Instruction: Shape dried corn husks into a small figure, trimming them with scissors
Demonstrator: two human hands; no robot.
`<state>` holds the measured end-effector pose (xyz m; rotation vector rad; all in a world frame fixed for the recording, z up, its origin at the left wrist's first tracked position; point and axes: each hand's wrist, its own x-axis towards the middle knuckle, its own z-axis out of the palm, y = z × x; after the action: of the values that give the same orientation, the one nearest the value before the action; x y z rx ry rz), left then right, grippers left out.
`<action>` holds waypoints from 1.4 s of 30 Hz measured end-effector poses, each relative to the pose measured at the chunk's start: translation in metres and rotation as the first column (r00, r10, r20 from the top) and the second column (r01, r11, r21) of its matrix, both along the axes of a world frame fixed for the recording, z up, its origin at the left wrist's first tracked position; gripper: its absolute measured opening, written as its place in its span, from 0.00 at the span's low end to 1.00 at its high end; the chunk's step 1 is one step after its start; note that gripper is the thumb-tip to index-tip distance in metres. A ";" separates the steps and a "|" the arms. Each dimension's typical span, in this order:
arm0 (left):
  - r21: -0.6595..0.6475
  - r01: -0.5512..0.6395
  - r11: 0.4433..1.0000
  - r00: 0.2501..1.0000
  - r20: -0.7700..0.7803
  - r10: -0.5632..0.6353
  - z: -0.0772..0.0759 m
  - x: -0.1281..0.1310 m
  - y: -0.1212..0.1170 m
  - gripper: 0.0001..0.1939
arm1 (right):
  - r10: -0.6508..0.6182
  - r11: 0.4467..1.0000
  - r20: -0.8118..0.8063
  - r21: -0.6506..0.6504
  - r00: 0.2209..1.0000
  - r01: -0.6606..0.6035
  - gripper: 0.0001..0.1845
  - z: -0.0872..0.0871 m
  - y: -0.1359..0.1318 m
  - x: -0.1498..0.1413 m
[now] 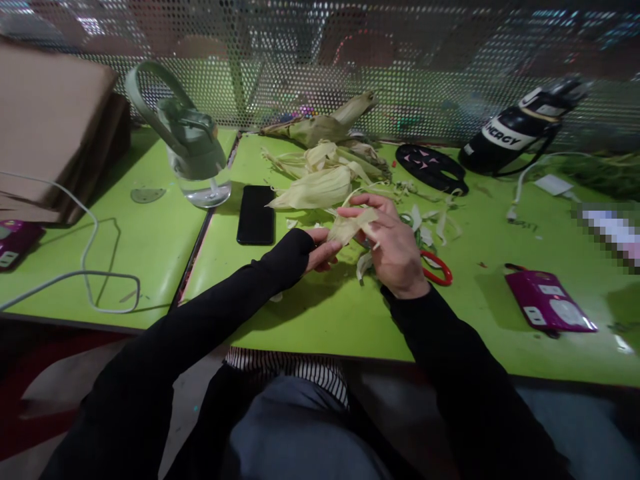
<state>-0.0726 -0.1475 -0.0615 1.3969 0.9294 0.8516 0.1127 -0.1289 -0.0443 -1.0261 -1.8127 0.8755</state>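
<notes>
My left hand [323, 251] and my right hand [393, 243] meet over the green table [310, 313], both pinched on a pale strip of corn husk [350, 225]. The left fingers grip its lower end, the right fingers wrap its upper part. Behind the hands lies a pile of corn husks [325, 170] with torn scraps [430, 227] scattered to the right. Red-handled scissors [437, 270] lie just right of my right wrist, partly hidden by it.
A black phone [256, 215] lies left of the husks, next to a clear water jug [193, 150] with a green lid. A purple power strip [547, 301] sits right. A black disc [431, 168], a black bottle [520, 130], cardboard [50, 127] and a white cable [90, 267] are also there.
</notes>
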 end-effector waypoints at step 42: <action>-0.059 -0.194 0.979 0.971 0.127 0.201 0.011 0.007 -0.010 0.07 | -0.088 0.996 -0.306 -0.010 0.948 0.089 0.11 -0.009 0.001 -0.011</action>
<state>-0.0652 -0.1575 -0.0508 1.2064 0.9904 1.0533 0.1013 -0.1280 -0.0530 -0.9058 -1.4963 0.9206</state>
